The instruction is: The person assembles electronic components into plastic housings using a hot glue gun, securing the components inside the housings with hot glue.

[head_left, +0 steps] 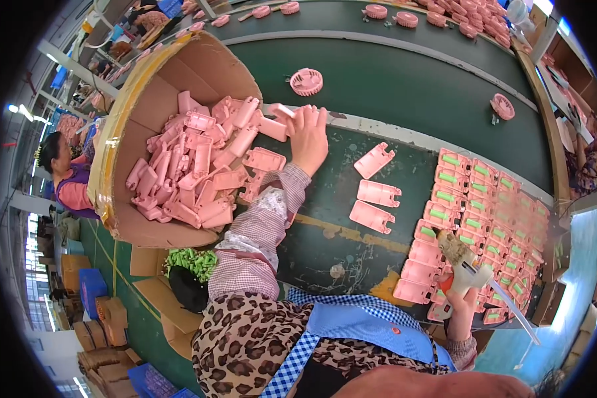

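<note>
My left hand reaches to the right rim of a cardboard box, its fingers closed on a pink plastic shell. Many similar pink shells lie heaped in the tipped box. In my right hand is a hot glue gun with a clear glue stick sticking out of its back. The gun's dirty nozzle is over rows of pink shells, many bearing a green strip. Between my hands, several loose pink shells rest on the dark green table.
Beyond the table edge, a green conveyor carries round pink grilles. Small green pieces sit in a black container beside my left arm. A co-worker is at the far left. Blue crates and cartons stand on the floor.
</note>
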Demonstrator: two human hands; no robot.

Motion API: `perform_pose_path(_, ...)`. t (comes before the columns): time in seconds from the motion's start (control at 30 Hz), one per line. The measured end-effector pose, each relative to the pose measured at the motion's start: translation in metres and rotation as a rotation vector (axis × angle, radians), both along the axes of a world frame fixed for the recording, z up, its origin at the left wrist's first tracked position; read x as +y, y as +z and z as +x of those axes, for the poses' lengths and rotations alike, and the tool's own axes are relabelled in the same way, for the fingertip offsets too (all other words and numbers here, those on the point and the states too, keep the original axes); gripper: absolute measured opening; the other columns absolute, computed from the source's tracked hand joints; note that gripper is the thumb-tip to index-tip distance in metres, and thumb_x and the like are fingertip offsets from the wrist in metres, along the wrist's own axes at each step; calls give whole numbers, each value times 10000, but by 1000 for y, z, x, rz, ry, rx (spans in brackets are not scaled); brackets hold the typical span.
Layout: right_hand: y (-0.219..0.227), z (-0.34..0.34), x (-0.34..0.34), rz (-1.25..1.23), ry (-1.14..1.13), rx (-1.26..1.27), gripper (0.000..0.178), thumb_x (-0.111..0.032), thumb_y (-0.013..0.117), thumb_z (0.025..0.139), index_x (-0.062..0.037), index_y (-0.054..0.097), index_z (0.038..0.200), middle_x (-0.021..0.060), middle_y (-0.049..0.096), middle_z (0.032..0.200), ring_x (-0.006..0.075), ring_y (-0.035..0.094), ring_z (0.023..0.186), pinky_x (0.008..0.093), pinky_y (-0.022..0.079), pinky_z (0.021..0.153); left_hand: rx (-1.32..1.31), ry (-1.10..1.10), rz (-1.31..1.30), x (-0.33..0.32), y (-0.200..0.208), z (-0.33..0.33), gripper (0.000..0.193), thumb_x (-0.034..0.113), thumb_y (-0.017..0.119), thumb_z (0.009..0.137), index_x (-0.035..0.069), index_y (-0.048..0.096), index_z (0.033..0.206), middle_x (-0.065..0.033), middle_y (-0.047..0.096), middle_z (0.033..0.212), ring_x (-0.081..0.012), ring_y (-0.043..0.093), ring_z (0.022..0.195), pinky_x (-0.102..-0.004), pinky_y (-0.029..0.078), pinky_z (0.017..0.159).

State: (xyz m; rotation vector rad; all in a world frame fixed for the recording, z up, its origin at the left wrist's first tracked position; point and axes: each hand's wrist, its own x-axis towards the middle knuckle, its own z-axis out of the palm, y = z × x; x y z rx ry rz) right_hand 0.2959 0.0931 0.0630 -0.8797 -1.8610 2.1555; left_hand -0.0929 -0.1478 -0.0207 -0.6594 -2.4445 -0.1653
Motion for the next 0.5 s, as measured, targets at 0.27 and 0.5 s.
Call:
perform_pose_path(0.27, -5, 9, 5, 18, -36, -59, 333, -96, 568, 772, 24, 567, 1083, 74, 628, 962, 175, 600, 893, 283, 458, 780, -197, 132, -19, -7, 5, -8, 853, 302, 782, 676, 187, 361, 1408, -163, 316, 1441, -393, 268, 1340, -639, 285, 989)
perform_pose_path(0.5, 3, 3, 1, -38, 28, -22, 323, -47, 526, 772, 32, 560, 1084, 97, 640, 1019, 162, 584, 873, 298, 453, 807, -190, 187, 14, -26, 6, -3, 896, 298, 824, 642, 125, 349, 1382, -160, 339, 1426, -375, 274, 1347, -618, 264, 1028)
